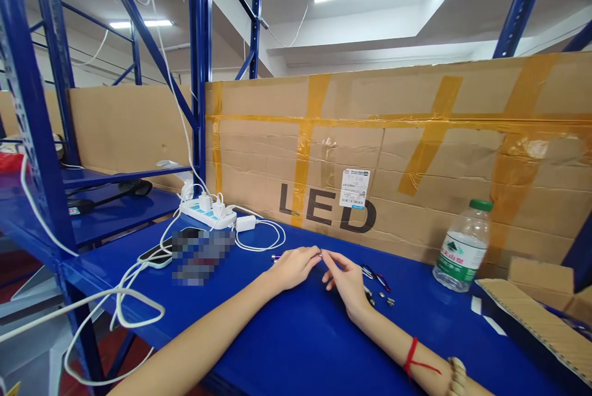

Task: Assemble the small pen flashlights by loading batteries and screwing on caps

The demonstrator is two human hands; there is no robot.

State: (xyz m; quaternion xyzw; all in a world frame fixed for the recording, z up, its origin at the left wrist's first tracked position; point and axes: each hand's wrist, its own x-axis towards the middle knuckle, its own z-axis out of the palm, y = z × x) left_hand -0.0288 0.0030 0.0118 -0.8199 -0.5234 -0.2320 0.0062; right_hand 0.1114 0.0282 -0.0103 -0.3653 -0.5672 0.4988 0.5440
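Note:
Above the blue tabletop (305,334), my left hand (293,268) and my right hand (346,285) meet at their fingertips. Both are closed in a pinch. A tiny shiny bit shows where the fingertips come together, too small to name. Part of a purplish thin item (276,258) sticks out behind my left hand. Just right of my right hand lie small metal pieces (391,301), along with dark and red loops of cord (383,282); my hand hides some of them.
A plastic bottle with a green cap (462,248) stands at the right by an open cardboard box (536,322). To the left are a white power strip (208,214), looped white cables (139,266) and a phone (160,254). A taped cardboard panel (259,155) closes off the back.

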